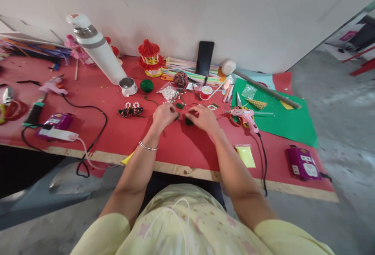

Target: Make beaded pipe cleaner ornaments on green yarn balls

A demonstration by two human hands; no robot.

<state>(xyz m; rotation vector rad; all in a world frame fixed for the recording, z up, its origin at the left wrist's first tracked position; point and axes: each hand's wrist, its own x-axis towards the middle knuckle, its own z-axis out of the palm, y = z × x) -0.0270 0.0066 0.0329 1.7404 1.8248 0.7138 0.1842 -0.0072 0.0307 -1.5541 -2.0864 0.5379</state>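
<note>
My left hand [164,117], with a silver bangle on its wrist, is over the middle of the red table. Its fingertips are pinched on a small dark green piece [177,116] that looks like yarn. Just to the right, my right hand [203,117] has thumb and fingers closed at a larger dark green piece [189,122], mostly hidden under them. Beyond my hands lie another green bit [179,106], white beads [168,92] on plastic and a red thread spool [206,92]. A green yarn ball [147,86] sits behind my left hand.
A white bottle [101,50] leans over a steel cup [128,86] at the left. A pink glue gun [244,117] rests by scissors [236,119] at the right. Purple power boxes [303,164] stand toward both sides, with cables crossing the wooden front edge [187,170].
</note>
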